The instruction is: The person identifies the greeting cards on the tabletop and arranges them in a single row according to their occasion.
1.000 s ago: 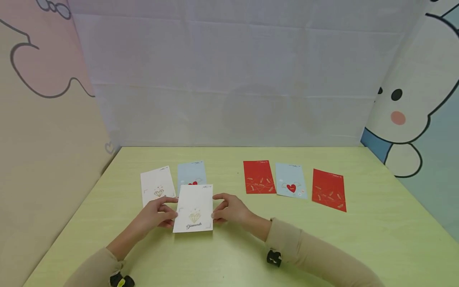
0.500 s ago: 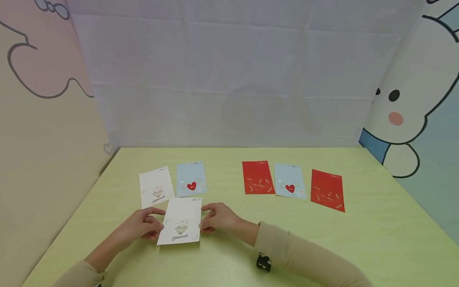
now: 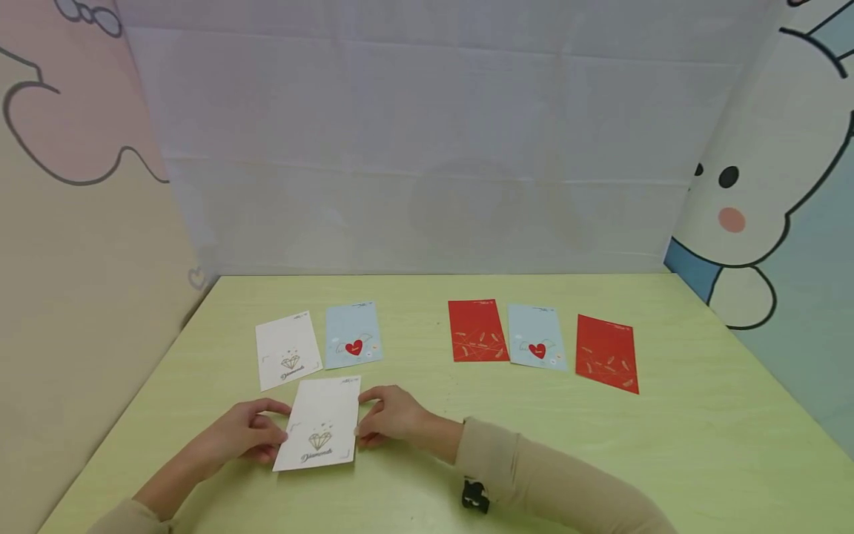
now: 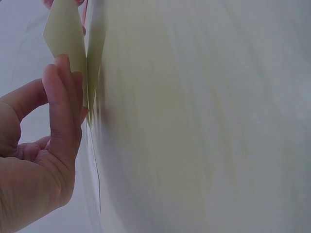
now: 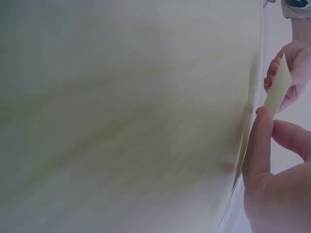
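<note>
A white card (image 3: 322,415) with a gold diamond drawing and the word "Diamonds" is tilted close over the table. My left hand (image 3: 243,430) pinches its left edge between thumb and fingers, while my right hand (image 3: 394,414) pinches the right edge. Seen edge-on in the left wrist view, the card (image 4: 70,36) stands above the tabletop, fingers curled at its side. In the right wrist view the same card (image 5: 278,92) spans between both hands. Just behind it lie another white diamond card (image 3: 287,352) and a light blue card with a winged red heart (image 3: 352,326).
Farther right on the pale green table (image 3: 534,430) lie a red card (image 3: 477,326), a second light blue heart card (image 3: 534,326) and another red card (image 3: 607,352). A white cloth (image 3: 427,148) hangs along the back edge. Cartoon-printed panels stand at both sides.
Both hands have drawn the held white card toward the front left, uncovering the light blue heart card behind it. The cards lying on the table stay in place.
</note>
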A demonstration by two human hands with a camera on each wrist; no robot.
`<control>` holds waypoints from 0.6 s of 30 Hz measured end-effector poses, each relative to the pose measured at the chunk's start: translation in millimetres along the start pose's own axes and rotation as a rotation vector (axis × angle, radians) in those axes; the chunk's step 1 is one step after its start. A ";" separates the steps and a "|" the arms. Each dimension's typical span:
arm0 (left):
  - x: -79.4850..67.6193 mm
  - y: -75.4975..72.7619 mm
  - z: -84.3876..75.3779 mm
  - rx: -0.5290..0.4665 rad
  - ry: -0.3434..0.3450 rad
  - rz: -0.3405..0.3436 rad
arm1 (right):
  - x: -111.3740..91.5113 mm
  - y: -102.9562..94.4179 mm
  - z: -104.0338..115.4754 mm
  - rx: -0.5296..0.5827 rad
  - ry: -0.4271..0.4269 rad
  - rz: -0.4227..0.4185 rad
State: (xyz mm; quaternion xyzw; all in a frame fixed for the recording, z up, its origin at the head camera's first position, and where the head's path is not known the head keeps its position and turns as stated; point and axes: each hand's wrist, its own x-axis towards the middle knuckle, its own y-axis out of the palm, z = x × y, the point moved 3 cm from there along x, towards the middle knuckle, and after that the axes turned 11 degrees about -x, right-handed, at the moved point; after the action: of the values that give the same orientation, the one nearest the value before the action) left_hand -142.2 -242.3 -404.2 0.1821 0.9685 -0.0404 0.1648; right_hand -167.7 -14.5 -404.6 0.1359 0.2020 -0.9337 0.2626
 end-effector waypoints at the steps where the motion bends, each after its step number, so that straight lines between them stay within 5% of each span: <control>1: -0.4 -0.7 0.3 0.003 -0.007 -0.006 | -0.4 0.9 0.4 0.003 0.002 0.001; 18: -8.8 -12.3 5.1 0.048 0.001 0.011 | 2.9 13.8 3.6 0.029 0.002 0.068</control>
State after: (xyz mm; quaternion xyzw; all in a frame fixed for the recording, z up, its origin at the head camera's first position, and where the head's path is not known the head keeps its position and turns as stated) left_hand -137.4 -257.4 -405.8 0.1913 0.9663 -0.0628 0.1602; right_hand -163.1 -28.2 -406.7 0.1474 0.1839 -0.9270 0.2917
